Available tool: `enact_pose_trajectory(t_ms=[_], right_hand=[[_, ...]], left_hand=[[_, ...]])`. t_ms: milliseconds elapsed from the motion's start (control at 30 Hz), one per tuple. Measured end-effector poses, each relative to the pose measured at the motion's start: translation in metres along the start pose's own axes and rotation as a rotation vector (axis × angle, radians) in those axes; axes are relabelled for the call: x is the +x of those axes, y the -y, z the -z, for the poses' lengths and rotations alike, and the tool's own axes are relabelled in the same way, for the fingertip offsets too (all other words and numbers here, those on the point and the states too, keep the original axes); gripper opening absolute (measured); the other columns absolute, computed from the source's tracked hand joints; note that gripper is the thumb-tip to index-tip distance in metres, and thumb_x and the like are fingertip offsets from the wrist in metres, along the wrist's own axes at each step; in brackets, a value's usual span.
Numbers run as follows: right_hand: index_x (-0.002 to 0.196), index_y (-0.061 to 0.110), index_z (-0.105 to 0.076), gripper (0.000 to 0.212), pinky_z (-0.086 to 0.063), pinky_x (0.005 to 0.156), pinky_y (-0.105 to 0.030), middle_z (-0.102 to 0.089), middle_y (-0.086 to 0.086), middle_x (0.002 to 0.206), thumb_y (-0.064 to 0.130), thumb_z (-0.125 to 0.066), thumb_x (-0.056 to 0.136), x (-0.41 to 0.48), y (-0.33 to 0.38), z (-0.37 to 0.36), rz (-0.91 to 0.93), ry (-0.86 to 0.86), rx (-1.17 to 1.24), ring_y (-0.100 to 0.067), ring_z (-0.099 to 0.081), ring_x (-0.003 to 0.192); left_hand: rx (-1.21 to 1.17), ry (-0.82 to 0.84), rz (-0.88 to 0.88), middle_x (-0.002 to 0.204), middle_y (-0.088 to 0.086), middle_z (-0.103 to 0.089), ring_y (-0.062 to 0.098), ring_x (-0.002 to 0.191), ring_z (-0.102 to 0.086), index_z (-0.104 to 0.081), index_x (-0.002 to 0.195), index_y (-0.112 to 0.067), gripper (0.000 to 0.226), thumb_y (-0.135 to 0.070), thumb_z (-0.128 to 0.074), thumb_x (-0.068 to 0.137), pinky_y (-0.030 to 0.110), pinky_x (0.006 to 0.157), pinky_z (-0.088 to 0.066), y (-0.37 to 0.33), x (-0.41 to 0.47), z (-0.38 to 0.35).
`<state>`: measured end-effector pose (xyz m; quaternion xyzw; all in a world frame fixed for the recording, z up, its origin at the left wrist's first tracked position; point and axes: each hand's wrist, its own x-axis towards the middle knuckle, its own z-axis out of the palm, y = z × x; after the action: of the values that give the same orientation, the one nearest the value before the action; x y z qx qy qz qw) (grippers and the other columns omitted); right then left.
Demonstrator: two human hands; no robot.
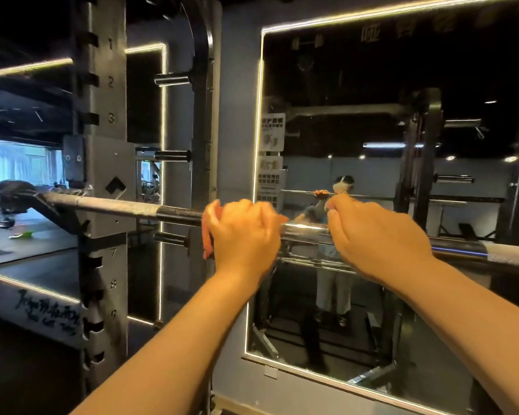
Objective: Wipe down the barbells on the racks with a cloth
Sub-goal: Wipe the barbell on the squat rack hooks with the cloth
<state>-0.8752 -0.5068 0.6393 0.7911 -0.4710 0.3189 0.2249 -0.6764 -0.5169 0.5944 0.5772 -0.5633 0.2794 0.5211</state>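
Orange cloth (206, 235), one piece, is bunched round the single barbell (117, 205) and shows at the edge of the left hand (243, 232), whose fingers are curled over cloth and bar together. Just beside it, the right hand (378, 235) curls over the bare chrome of the same bar, gripping it. The bar lies level across one grey rack upright (108, 115) stamped with numbers, at about mid height. Three short pegs (173, 155) jut from the black post (203, 115) behind it. One light-framed mirror (372, 70) stands behind both hands.
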Motion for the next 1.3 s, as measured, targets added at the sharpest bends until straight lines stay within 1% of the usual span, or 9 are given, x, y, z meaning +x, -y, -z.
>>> enact_pose_trajectory(t_ms=[233,433,567,633,700,767,933,1067,1300], right_hand=[[0.127,0.024,-0.045,0.035,-0.051,0.056,-0.036,-0.058,0.005,0.081,0.039,-0.02,0.109,-0.003,-0.004,-0.001,0.037,0.015,-0.054,-0.015,-0.057,0.065],[0.125,0.024,-0.048,0.034,-0.05,0.059,-0.036,-0.061,0.006,0.083,0.041,-0.022,0.11,-0.004,-0.006,0.005,0.014,0.052,0.095,-0.014,-0.059,0.068],[0.131,0.028,-0.049,0.041,-0.051,0.07,-0.037,-0.065,0.006,0.101,0.051,-0.024,0.108,-0.001,-0.001,0.001,-0.009,0.041,0.122,-0.015,-0.062,0.085],[0.129,0.028,-0.055,0.046,-0.048,0.094,-0.041,-0.067,0.006,0.111,0.054,-0.027,0.106,-0.003,-0.002,-0.003,0.039,-0.093,0.058,-0.018,-0.063,0.102],[0.127,0.026,-0.061,0.043,-0.029,0.116,-0.044,-0.068,0.006,0.12,0.047,-0.032,0.102,-0.005,-0.003,-0.007,0.125,-0.213,-0.013,-0.017,-0.06,0.119],[0.135,0.024,-0.058,0.046,-0.019,0.124,-0.047,-0.065,0.003,0.133,0.038,-0.036,0.097,-0.01,0.009,-0.011,0.178,-0.215,0.077,-0.017,-0.052,0.134],[0.156,0.0,-0.026,0.096,-0.03,0.119,-0.055,-0.034,-0.021,0.158,0.032,-0.08,0.082,-0.02,0.058,-0.032,0.162,-0.115,0.046,-0.031,-0.026,0.142],[0.146,0.009,-0.042,0.054,-0.037,0.112,-0.047,-0.049,-0.013,0.14,0.024,-0.049,0.096,-0.02,0.042,-0.05,0.188,-0.187,-0.178,-0.032,-0.05,0.125],[0.128,0.011,-0.05,0.052,-0.031,0.117,-0.052,-0.057,-0.02,0.136,0.026,-0.054,0.079,-0.053,-0.032,-0.056,0.167,-0.538,-0.1,-0.039,-0.046,0.135]], left_hand=[[0.067,0.17,-0.436,0.11,-0.006,-0.07,0.018,0.105,-0.064,-0.065,0.117,-0.026,0.055,-0.048,-0.016,0.106,0.041,0.106,-0.036,-0.017,-0.002,0.007],[0.156,0.048,-0.086,0.081,-0.003,-0.057,0.024,0.085,-0.06,-0.05,0.082,-0.024,0.026,-0.031,-0.041,0.105,0.049,0.109,-0.037,0.022,0.006,-0.002],[0.074,0.08,-0.17,0.084,-0.002,-0.059,0.027,0.09,-0.059,-0.053,0.083,-0.022,0.035,-0.034,-0.028,0.104,0.05,0.107,-0.038,-0.024,-0.01,0.001],[-0.102,0.168,-0.257,0.095,-0.001,-0.067,0.024,0.101,-0.061,-0.064,0.11,-0.018,0.05,-0.04,-0.019,0.104,0.045,0.11,-0.036,-0.043,-0.018,0.009],[-0.343,0.27,-0.208,0.11,-0.001,-0.068,0.017,0.112,-0.059,-0.041,0.149,-0.02,0.053,-0.041,-0.019,0.106,0.034,0.108,-0.036,-0.049,-0.016,0.018],[-0.428,0.309,-0.141,0.126,0.007,-0.063,0.017,0.111,-0.059,-0.02,0.159,-0.025,0.052,-0.037,-0.024,0.108,0.027,0.094,-0.043,-0.044,-0.011,0.023],[-0.734,0.253,-0.086,0.11,-0.007,-0.063,0.005,0.093,-0.066,-0.023,0.145,-0.041,0.042,-0.047,-0.026,0.103,0.023,0.079,-0.051,-0.031,-0.003,0.023],[-0.666,0.208,-0.117,0.092,-0.006,-0.066,0.008,0.081,-0.065,-0.048,0.128,-0.03,0.032,-0.039,-0.029,0.103,0.018,0.07,-0.05,-0.025,0.005,0.02],[-0.131,0.177,-0.32,0.097,0.0,-0.069,0.02,0.091,-0.064,-0.068,0.113,-0.017,0.045,-0.032,-0.03,0.096,0.039,0.092,-0.047,-0.006,0.033,0.008]])
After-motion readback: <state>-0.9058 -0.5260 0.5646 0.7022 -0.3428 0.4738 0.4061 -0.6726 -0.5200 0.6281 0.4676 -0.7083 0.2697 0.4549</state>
